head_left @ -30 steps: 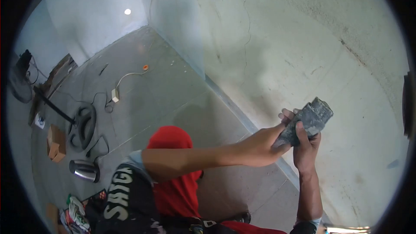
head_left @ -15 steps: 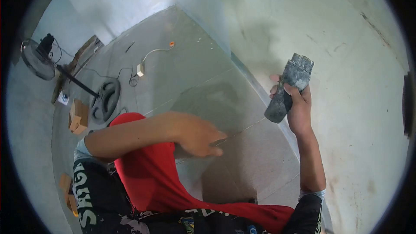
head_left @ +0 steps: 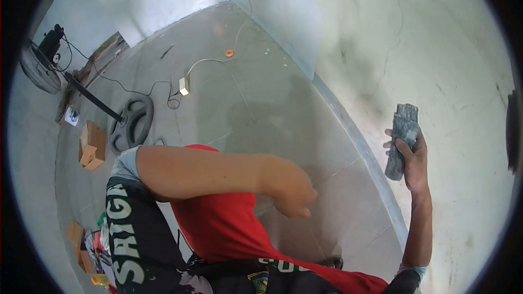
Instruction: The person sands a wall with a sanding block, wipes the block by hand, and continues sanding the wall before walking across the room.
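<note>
My right hand [head_left: 415, 164] grips a dark grey elongated block [head_left: 404, 133], worn and scuffed, with a layered upper end. The thumb lies across its face and the fingers show on its far side. The block is upright in front of the pale, stained wall [head_left: 457, 147]. My left hand [head_left: 291, 188] hangs over the floor in front of my red-clad front, its back towards me. Its fingers are curled in, and nothing shows in them.
A pedestal fan [head_left: 41, 68] leans at the left, its base [head_left: 132, 125] on the grey tiled floor [head_left: 218, 109]. A white power strip [head_left: 184, 86] with cords lies further in. Cardboard boxes [head_left: 92, 144] and an orange ring [head_left: 229, 53] are on the floor. A skirting strip [head_left: 354, 130] edges the right wall.
My right hand has moved right and lower in view with the block, which now stands more upright. My left arm has swung to the right and its fingers have curled in. The view has shifted.
</note>
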`<state>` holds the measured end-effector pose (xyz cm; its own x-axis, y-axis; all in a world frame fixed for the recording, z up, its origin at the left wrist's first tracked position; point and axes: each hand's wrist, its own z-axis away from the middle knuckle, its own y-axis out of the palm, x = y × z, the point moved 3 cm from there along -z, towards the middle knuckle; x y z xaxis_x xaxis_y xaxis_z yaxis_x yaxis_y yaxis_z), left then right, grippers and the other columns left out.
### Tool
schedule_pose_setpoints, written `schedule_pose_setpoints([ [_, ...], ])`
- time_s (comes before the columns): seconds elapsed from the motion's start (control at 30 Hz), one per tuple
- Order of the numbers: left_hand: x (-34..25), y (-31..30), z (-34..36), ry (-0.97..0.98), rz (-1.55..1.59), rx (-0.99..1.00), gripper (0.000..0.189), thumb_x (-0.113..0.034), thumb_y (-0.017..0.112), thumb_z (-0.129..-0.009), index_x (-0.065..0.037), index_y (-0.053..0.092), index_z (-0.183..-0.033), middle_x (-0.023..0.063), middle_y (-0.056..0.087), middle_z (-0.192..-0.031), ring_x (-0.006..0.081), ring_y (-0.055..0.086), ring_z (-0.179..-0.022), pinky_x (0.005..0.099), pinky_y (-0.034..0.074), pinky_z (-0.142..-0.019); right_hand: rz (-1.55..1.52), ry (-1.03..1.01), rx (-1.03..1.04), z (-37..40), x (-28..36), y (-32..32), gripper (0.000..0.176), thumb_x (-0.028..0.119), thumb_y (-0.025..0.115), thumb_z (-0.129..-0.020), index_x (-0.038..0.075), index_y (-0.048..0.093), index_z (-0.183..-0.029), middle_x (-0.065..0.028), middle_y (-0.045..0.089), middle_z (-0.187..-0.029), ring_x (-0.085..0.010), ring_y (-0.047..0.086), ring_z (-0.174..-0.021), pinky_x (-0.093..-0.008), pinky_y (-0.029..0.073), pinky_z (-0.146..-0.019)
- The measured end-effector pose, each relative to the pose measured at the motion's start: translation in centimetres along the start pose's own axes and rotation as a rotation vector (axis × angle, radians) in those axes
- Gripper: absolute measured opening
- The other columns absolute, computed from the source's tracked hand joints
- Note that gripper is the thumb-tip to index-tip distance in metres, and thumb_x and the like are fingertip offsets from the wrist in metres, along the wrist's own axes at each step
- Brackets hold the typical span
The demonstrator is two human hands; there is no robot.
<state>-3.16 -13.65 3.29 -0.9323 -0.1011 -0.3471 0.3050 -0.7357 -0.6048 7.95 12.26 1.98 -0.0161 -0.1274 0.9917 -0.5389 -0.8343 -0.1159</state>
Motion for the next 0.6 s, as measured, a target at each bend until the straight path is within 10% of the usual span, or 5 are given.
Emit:
schedule_pose_setpoints([
  [0.6,15.6,0.4,3.9,0.464,-0.193,-0.016,0.046,-0.039,0.056,-0.099,-0.002,0.065,-0.124,0.0195,0.069,-0.118,0.0392,0.066,-0.112,0.0512,0.051,-0.094,0.727,0.135,-0.159,-14.4,-1.5,15.9,0.049,0.003,0.068,-0.084,0.008,0.037,-0.123,-0.0096,0.046,-0.105,-0.0189,0.049,-0.086,-0.0391,0.047,-0.079],
])
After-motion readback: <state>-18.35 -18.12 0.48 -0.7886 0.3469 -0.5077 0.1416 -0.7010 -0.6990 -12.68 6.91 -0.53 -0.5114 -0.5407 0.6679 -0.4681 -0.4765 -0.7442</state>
